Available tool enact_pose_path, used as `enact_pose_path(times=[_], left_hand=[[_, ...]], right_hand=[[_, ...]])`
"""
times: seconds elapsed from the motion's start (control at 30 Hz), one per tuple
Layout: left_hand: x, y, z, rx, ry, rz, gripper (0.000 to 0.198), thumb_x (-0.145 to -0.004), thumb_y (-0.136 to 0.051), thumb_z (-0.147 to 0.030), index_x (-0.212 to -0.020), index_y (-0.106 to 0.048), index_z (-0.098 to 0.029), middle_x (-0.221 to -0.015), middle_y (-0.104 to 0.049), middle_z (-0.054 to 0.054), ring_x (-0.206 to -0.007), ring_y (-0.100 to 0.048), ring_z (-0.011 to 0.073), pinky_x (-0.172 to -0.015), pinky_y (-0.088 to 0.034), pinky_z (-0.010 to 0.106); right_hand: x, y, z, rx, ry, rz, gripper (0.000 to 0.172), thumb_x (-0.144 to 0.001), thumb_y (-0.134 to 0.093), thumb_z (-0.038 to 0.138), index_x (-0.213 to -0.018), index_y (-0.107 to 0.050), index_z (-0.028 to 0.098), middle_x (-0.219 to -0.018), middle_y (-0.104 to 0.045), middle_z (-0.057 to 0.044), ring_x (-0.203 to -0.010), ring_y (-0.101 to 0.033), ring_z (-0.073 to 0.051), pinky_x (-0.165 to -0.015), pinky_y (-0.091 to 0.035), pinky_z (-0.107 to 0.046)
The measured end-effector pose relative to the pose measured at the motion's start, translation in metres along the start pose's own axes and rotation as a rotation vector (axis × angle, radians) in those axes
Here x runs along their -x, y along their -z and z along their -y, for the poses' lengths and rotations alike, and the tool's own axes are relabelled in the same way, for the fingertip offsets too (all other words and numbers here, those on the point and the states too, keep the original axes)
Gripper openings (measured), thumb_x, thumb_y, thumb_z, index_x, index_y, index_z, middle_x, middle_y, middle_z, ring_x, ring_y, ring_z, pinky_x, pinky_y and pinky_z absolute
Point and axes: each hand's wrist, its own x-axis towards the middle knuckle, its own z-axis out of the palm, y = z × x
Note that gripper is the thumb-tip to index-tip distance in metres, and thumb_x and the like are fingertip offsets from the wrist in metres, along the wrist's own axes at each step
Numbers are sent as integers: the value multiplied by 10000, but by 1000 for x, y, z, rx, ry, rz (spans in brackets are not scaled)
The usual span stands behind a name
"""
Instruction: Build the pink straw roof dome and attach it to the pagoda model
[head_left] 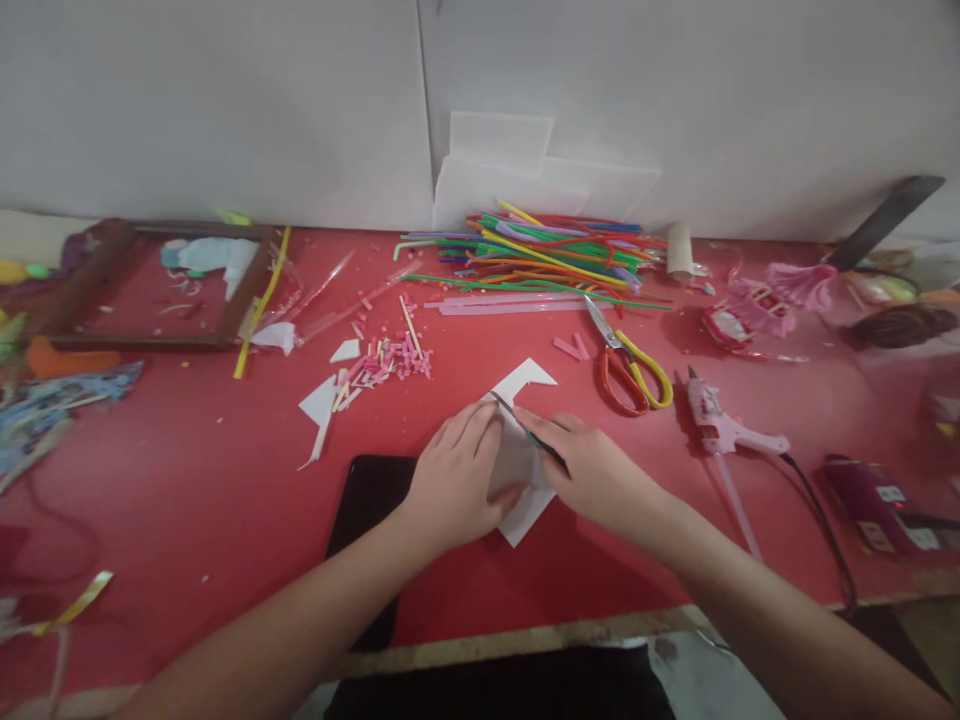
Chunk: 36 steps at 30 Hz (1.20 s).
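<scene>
A piece of white paper or card (525, 515) lies on the red table near its front edge, with a notch cut in its upper part. My left hand (459, 470) rests flat over the left side of the card, fingers extended, thumb on its surface. My right hand (589, 465) is closed round a slim dark cutting tool (546, 448), perhaps a knife, whose blade tip points up and left and touches the card beside my left fingertips. A black phone (367, 510) lies partly under my left forearm.
Scissors (628, 375) and a pink glue gun (721, 420) lie right. Colourful pipe cleaners (555, 250) are heaped at the back, near a cardboard tube (679, 251). Pink scraps (397, 358) lie left of the card; a brown frame (146, 345) stands farther left.
</scene>
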Motion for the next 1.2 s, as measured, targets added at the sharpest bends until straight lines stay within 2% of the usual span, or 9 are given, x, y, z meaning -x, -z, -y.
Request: enact_pose_path(times=[0.1, 0.23, 0.5, 0.6, 0.73, 0.97, 1.2], left_hand=[[1, 0, 0, 16, 8, 17, 726, -794, -677, -480, -1353, -509, -50, -1466, -514, 212, -1354, -483, 377, -1101, -466, 508], [1, 0, 2, 53, 14, 23, 703, -797, -679, -473, -1342, -511, -63, -1464, -507, 214, -1374, -453, 386, -1146, -421, 519], [-1, 1, 2, 54, 20, 51, 669, -797, -666, -439, -1319, -531, -43, -1477, -485, 226, -1372, -445, 394, -1142, -429, 512], [0, 1, 2, 57, 6, 48, 698, -807, -654, -433, -1348, -503, -19, -1478, -479, 240, -1383, -429, 392, -1152, -418, 518], [2, -2, 1, 59, 15, 38, 710, -824, -640, -441, -1372, -479, -20, -1510, -437, 250, -1406, -401, 396, -1142, -423, 541], [2, 0, -2, 34, 47, 77, 712, -838, -625, -464, -1389, -472, -40, -1526, -429, 230, -1420, -387, 385, -1137, -428, 525], [1, 3, -4, 18, 33, 59, 702, -837, -633, -451, -1387, -479, -44, -1510, -449, 229, -1403, -409, 385, -1150, -411, 520]], right_hand=[[1, 3, 0, 6, -5, 1, 598, -885, -434, 83, -1464, -482, 226, -1069, -629, -116, -982, -643, -230, -884, -510, -377], [-2, 7, 2, 27, 14, 30, 575, -899, -424, 85, -1464, -478, 181, -1058, -628, -127, -974, -623, -229, -872, -496, -364], [-13, 6, 5, 82, 43, 72, 583, -888, -416, 73, -1463, -463, 163, -1017, -627, -110, -926, -610, -203, -846, -480, -330], [-15, 8, 5, 68, 50, 94, 567, -896, -410, 83, -1454, -470, 168, -1060, -637, -118, -940, -614, -200, -830, -486, -328], [-15, 12, 9, 52, 24, 122, 563, -911, -391, 99, -1466, -458, 169, -1153, -639, -141, -1026, -623, -221, -878, -491, -363], [-12, 15, 10, 30, 30, 142, 599, -887, -398, 60, -1478, -441, 146, -1177, -652, -160, -1021, -638, -225, -894, -497, -369], [-5, 10, 3, 82, 67, 116, 604, -879, -377, 57, -1473, -440, 145, -1079, -664, -134, -956, -617, -213, -860, -499, -369]])
